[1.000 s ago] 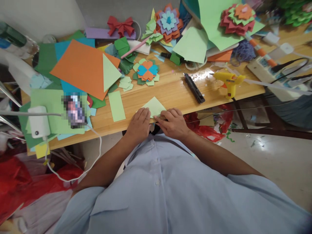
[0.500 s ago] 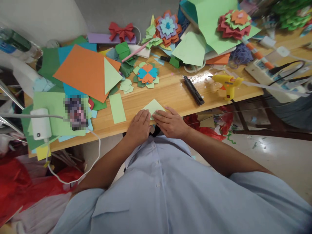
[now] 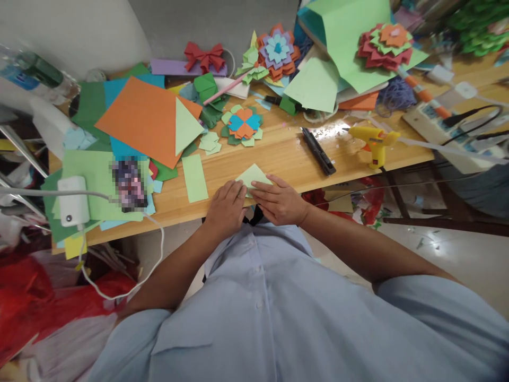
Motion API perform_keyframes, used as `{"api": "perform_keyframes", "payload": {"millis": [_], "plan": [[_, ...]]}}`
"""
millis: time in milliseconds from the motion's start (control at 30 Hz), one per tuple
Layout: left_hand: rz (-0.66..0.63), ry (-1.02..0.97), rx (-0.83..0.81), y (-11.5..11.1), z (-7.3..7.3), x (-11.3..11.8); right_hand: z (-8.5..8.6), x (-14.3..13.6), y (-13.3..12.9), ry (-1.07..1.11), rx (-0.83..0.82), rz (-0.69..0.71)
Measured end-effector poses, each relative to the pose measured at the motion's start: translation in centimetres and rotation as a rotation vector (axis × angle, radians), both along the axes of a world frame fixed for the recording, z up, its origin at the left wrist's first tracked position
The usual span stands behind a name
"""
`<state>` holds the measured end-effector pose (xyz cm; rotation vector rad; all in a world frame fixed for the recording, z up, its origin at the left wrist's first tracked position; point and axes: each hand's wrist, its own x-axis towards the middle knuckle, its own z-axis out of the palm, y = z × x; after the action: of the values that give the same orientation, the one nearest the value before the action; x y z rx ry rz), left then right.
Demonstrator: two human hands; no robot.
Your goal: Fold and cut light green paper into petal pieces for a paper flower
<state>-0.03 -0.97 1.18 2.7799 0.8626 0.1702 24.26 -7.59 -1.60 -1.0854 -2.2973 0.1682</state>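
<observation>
At the table's front edge lies a folded light-green piece of paper, its pointed corner facing away from me. My left hand holds its left side, fingers pressed close together on top. From the right, my right hand keeps hold of the other side, with its fingers laid across the paper. Both hands hide the paper's near edge. A light-green paper strip rests left of my left hand. Beyond the hands sits a layered paper flower in orange, blue and green, beside small pale-green paper pieces.
A black utility knife and a yellow glue gun lie to the right, near a power strip. Orange paper, a phone and a white power bank with cables occupy the left. Finished paper flowers stand behind.
The view has shifted slightly, so the table's things appear a little farther right. Both hands stay on the folded paper, almost unmoved.
</observation>
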Motion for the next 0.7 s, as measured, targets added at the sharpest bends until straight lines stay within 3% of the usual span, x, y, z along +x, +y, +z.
{"api": "perform_keyframes", "payload": {"millis": [200, 400, 700], "plan": [[-0.006, 0.005, 0.040, 0.0, 0.1, -0.1, -0.1, -0.2, 0.2, 0.014, 0.042, -0.025], [-0.037, -0.027, 0.098, -2.0, 0.9, -0.1, -0.2, -0.2, 0.2, 0.047, -0.028, -0.028], [0.005, -0.015, 0.093, -3.2, -0.3, 0.0, -0.2, -0.2, 0.0, -0.020, -0.052, -0.050]]}}
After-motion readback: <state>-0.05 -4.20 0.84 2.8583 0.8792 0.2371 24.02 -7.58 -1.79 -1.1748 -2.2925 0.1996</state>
